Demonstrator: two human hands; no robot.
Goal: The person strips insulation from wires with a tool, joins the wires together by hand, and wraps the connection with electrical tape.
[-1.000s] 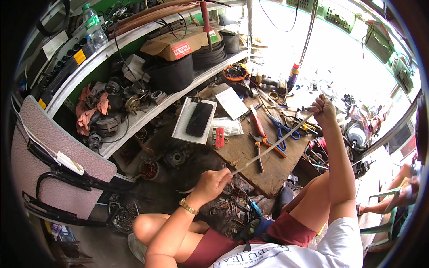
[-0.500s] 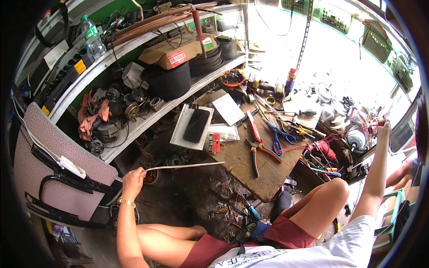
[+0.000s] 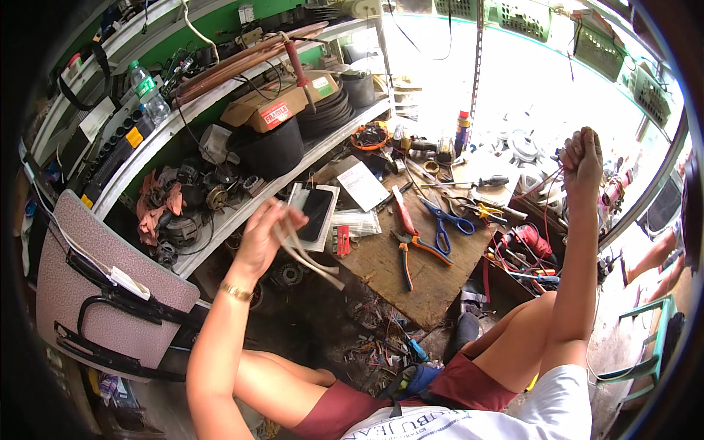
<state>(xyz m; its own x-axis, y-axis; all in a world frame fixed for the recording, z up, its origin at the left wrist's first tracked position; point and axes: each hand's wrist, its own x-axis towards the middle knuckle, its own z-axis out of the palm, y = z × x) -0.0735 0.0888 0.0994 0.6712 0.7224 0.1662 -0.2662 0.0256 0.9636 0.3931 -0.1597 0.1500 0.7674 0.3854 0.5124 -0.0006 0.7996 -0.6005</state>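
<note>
My left hand, slightly blurred, is raised left of the wooden work board, its fingers closed on a pale, bendy strip. The strip hangs in two lengths toward the board's left edge. Up at the right, my right hand is closed in a fist with thin red wire trailing from it. On the board lie orange-and-black pliers, blue-handled scissors, a red-handled tool and yellow-handled pliers. A black phone rests on a white pad at the board's left.
Beyond the board's right edge, a box holds a red power tool and hand tools. Shelves with motor parts and a black bucket run along the left. A pink-grey chair stands near. Scraps litter the floor.
My left hand has risen and moved right, and the strip, stretched out straight before, now droops in two lengths. My right hand has come left and up, drawing the red wire off the board.
</note>
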